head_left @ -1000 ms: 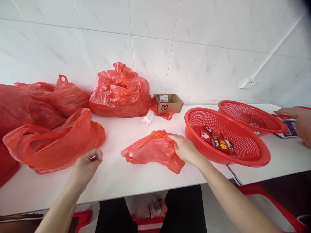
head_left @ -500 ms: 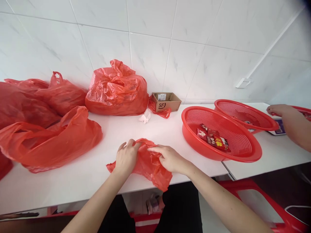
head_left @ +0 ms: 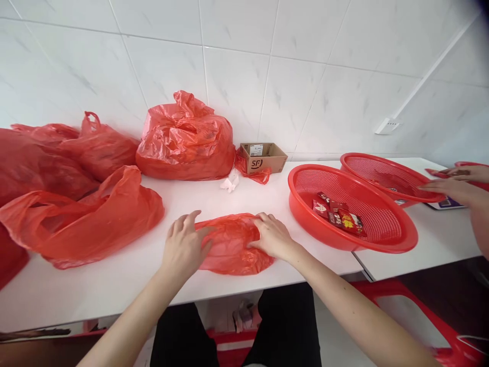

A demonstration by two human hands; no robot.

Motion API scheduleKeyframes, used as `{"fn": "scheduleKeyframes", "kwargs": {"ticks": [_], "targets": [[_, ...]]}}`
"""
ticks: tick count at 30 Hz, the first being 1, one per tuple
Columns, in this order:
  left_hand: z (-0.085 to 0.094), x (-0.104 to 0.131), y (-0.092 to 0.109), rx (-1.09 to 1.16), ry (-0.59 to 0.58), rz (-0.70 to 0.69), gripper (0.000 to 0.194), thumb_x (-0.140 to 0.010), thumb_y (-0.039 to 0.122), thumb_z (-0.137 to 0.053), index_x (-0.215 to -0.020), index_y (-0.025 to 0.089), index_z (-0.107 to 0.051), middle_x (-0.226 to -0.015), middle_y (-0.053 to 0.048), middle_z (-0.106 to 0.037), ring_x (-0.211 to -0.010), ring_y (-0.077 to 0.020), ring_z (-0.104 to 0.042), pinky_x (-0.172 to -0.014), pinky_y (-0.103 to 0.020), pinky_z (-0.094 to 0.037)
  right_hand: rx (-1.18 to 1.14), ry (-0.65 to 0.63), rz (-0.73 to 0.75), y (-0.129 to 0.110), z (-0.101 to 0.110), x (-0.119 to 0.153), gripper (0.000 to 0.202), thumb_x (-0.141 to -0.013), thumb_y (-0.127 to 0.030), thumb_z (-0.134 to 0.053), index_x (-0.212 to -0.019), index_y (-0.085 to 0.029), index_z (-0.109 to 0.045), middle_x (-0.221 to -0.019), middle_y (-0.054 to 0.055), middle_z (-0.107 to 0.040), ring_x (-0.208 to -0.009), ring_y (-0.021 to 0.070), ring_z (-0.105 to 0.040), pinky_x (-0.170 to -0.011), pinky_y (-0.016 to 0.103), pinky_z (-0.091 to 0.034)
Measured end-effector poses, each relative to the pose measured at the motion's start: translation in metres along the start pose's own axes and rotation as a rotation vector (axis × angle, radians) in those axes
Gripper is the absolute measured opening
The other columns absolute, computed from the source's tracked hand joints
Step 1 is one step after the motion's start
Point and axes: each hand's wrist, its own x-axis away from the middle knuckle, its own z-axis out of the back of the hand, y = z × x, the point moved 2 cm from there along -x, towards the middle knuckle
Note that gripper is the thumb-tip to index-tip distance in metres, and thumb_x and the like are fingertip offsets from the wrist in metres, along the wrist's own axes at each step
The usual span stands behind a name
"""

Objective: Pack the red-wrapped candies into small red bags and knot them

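Observation:
A thin red plastic bag (head_left: 229, 250) lies spread on the white table in front of me, puffed up somewhat at its middle. My left hand (head_left: 184, 245) is at the bag's left side, thumb and fingers spread, with the fingertips over its edge. On the right side, my right hand (head_left: 274, 237) rests against the bag, its thumb apart from the bent fingers. To the right stands a red perforated basket (head_left: 382, 239) holding several small dark red and brown packets (head_left: 340, 214).
Full red bags (head_left: 187, 142) line the wall, and a slack red bag (head_left: 99, 224) lies at left. A cardboard box (head_left: 264, 159) and crumpled tissue (head_left: 230, 182) sit behind. At right, another person's hands (head_left: 454, 186) are near a second basket (head_left: 385, 173). A red stool (head_left: 416, 311) stands below.
The bag was bunched between both hands, hanging partly over the table edge; now it lies flatter on the table. My left hand has moved left and opened. Another hand has appeared at right.

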Motion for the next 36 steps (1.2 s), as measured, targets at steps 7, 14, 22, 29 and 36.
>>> {"fn": "scheduleKeyframes", "kwargs": {"ticks": [7,14,22,29,36], "targets": [[-0.038,-0.016,0.014,0.153,-0.205,0.022,0.033,-0.088,0.026,-0.046,-0.108,0.027,-0.072,-0.135,-0.012,-0.053,-0.094,-0.0281,-0.063,-0.080,-0.040,-0.048,-0.076,-0.259,0.127,-0.007,-0.004,0.010,0.097,-0.066,-0.047,-0.078,-0.150,-0.023,-0.036,-0.162,0.013,-0.019,-0.141,0.0373,-0.029,-0.110,0.052,-0.032],[-0.014,-0.027,-0.038,0.066,-0.311,0.068,0.047,-0.071,0.002,-0.041,-0.093,0.029,-0.074,-0.091,-0.010,-0.067,-0.075,-0.0263,-0.063,-0.064,-0.033,-0.042,0.055,-0.386,0.064,0.028,0.021,0.022,0.094,-0.064,-0.001,-0.060,-0.150,-0.032,-0.038,-0.160,0.010,-0.027,-0.142,0.0371,-0.032,-0.109,0.053,-0.033],[0.003,0.000,-0.034,0.317,-0.293,-0.144,0.050,-0.073,0.013,-0.045,-0.109,0.035,-0.072,-0.156,0.003,-0.035,-0.113,-0.0268,-0.060,-0.071,-0.031,-0.054,0.040,-0.381,0.044,0.041,0.021,0.012,0.085,-0.068,-0.010,-0.064,-0.148,-0.032,-0.042,-0.150,0.011,-0.042,-0.132,0.0351,-0.045,-0.102,0.046,-0.044],[-0.006,-0.004,-0.039,0.516,-0.296,-0.055,0.047,-0.086,0.032,-0.048,-0.131,0.032,-0.061,-0.141,0.000,-0.057,-0.127,-0.0260,-0.056,-0.106,-0.036,-0.045,-0.265,-0.198,0.219,0.025,0.088,0.044,0.058,-0.084,-0.041,-0.065,-0.140,-0.037,-0.051,-0.159,0.002,-0.029,-0.143,0.0280,-0.033,-0.112,0.042,-0.034],[-0.010,-0.010,-0.032,0.628,-0.306,-0.022,0.049,-0.087,0.039,-0.049,-0.135,0.035,-0.056,-0.146,0.001,-0.051,-0.134,-0.0279,-0.048,-0.114,-0.044,-0.035,0.053,0.024,-0.265,0.130,0.136,0.029,0.047,-0.090,-0.031,-0.057,-0.137,-0.025,-0.054,-0.135,0.009,-0.060,-0.116,0.0269,-0.060,-0.095,0.038,-0.048]]}}
